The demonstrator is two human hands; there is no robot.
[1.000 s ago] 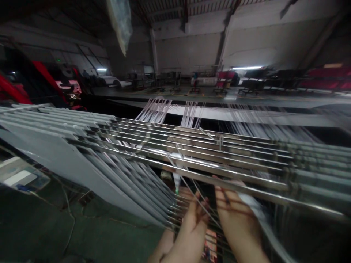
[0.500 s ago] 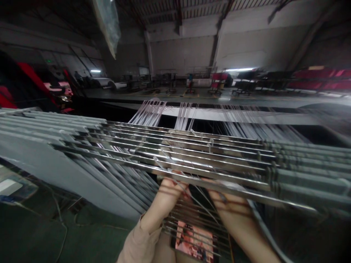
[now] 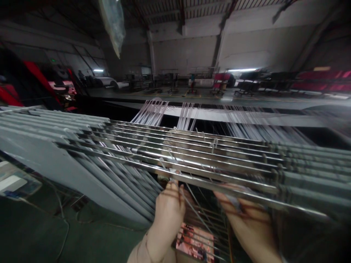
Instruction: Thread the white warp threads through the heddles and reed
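My left hand [image 3: 168,206] reaches up under the nearest steel bar [image 3: 219,179] of a loom's heddle frames, fingers curled together in a pinch around thin wire heddles [image 3: 192,201]. My right hand [image 3: 246,223] is just right of it, below the same bar, fingers bent against a pale strip or thread bundle; what it grips is hidden by the bar. White warp threads [image 3: 153,111] run away beyond the frames. A lit phone screen [image 3: 196,243] lies below my hands.
Grey packed heddle sheets [image 3: 68,160] fill the left, and more bunch at the right end [image 3: 309,175]. Behind is a dim factory hall with red machines [image 3: 225,78] and the dark floor [image 3: 41,233] at lower left.
My left hand rose from below the frames up to the nearest bar and closed on the heddles. My right hand shifted slightly right. The view swung a little.
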